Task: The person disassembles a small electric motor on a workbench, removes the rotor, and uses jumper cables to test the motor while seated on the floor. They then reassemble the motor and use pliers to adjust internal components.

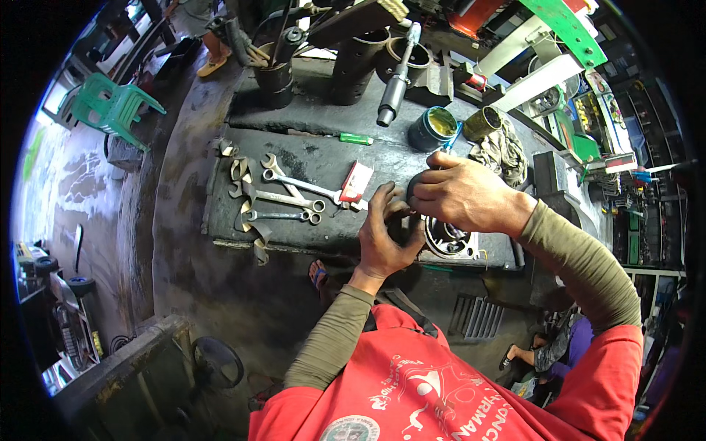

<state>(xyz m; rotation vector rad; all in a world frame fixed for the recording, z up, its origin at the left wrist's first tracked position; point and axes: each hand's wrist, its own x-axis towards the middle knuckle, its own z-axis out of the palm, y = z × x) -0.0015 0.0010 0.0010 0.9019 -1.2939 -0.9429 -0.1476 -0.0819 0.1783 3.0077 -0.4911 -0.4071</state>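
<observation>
My left hand (390, 231) curls around a dark, round part (401, 226) near the bench's front edge. Just above it, my right hand (471, 192) is closed, its fingertips pressed to the dark upper portion of what looks like the same part. The hands hide most of its shape, so I cannot tell its exact kind. Below my right hand sits a silver metal housing (454, 246) with a round opening. To the left of my hands lie several combination wrenches (301, 182) and a small red and white box (357, 182).
Beyond my hands stand a dark blue tub of yellowish grease (434, 128), an open can (482, 123) and a crumpled rag (503, 153). A green lighter (356, 138) lies mid-bench. A grey metal tool (397, 88) leans at the back. Another person's leg (523, 354) shows lower right.
</observation>
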